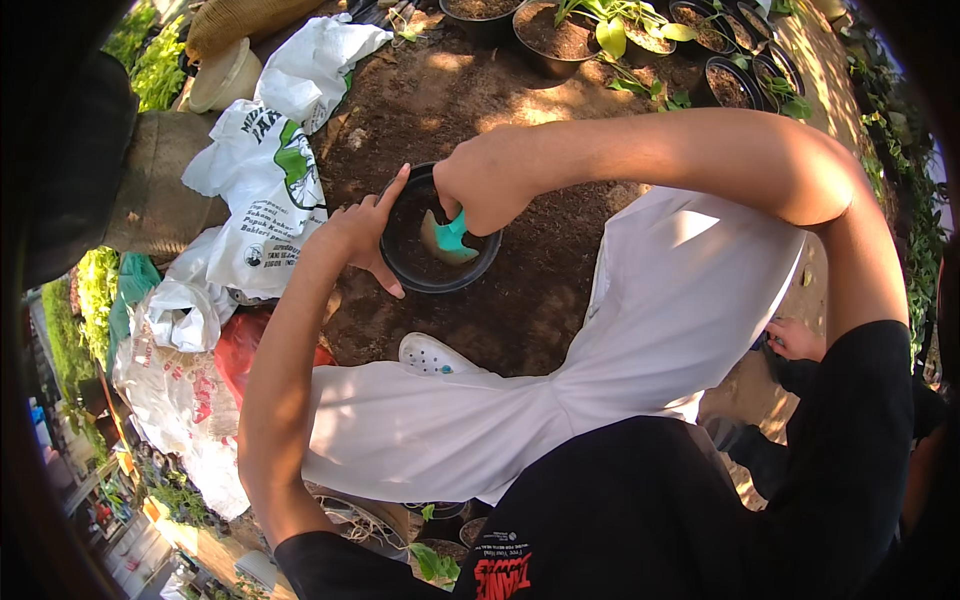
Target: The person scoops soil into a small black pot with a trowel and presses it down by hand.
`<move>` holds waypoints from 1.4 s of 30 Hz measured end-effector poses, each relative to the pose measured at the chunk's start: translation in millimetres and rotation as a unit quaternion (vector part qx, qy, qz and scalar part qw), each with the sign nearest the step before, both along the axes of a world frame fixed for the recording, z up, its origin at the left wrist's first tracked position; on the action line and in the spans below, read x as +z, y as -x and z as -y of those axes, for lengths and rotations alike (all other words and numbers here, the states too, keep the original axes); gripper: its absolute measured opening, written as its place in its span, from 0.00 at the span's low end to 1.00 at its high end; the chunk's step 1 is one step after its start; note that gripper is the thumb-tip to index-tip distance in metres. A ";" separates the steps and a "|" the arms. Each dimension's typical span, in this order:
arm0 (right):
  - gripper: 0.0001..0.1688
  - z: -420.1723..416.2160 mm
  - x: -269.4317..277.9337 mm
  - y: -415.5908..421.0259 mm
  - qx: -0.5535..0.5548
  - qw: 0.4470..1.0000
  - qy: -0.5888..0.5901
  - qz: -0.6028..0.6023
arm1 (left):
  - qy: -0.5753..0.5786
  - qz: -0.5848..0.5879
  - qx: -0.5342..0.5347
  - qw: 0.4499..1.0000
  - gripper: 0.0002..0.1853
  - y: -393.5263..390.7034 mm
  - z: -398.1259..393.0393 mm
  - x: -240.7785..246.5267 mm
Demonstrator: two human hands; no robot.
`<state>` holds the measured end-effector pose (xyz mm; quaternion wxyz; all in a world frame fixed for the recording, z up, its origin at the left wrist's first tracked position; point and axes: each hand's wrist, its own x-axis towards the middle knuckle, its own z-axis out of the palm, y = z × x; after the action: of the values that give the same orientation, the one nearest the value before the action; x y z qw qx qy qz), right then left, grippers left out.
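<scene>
A round black plastic plant pot [450, 283] sits on the dark soil in front of me. My left hand [358, 234] holds the pot from its left side, thumb and fingers spread along the rim. Over the pot's upper right edge, my right hand [491, 180] is closed on a small hand trowel [452, 235] with a teal neck. The trowel's blade is inside the pot, its surface coated with dirt. Its handle is hidden in my fist. Some dark soil shows inside the pot; how deep it is I cannot tell.
White printed plastic sacks [259, 202] lie to the left, near a red plastic bag [244, 345]. Potted plants and soil-filled black pots [555, 56] stand at the top. My white clog [435, 355] is just below the pot. Another person's hand [796, 339] shows at right.
</scene>
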<state>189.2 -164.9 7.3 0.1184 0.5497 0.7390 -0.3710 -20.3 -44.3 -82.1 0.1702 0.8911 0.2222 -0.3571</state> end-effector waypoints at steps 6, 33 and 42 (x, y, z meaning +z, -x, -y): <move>0.13 6.1 -19.5 5.5 0.056 0.993 -0.018 0.106 | 0.018 -0.010 0.022 1.000 0.97 -6.7 2.2 4.6; 0.10 -7.2 -29.6 -3.6 0.089 0.990 -0.102 0.051 | 0.009 -0.004 0.015 1.000 0.98 1.3 -0.7 -4.3; 0.14 8.0 -19.0 9.1 0.099 0.981 -0.144 0.083 | 0.029 0.027 0.015 0.999 0.97 1.5 -2.4 -4.6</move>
<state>180.2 -172.9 -11.7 0.1349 0.5143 0.8230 -0.2000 -21.9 -41.9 -86.7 0.2072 0.8918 0.2207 -0.3363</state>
